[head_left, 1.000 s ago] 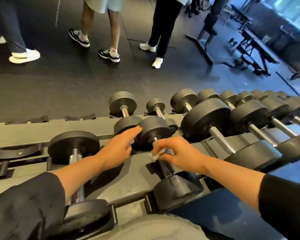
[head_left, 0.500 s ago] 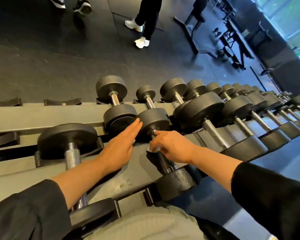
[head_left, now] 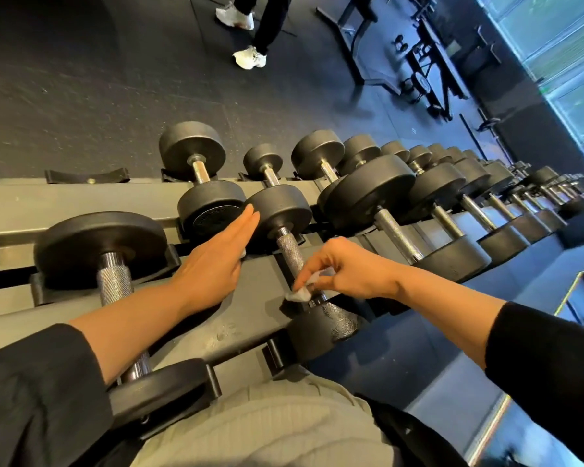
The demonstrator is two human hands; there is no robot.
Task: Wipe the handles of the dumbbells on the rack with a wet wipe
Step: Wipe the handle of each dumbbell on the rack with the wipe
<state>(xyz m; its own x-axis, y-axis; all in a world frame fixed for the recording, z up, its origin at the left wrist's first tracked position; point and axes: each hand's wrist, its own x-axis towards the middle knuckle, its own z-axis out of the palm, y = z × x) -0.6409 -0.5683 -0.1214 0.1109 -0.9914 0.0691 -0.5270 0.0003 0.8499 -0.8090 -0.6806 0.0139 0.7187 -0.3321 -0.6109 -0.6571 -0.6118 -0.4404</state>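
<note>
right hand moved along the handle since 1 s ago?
Yes. The right hand with the wipe slid down the knurled handle, away from the far head toward the near head.

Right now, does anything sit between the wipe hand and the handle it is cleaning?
Nothing visible does. The right hand pinches the wet wipe against the lower end of the knurled handle; the left hand lies flat beside it.
</note>
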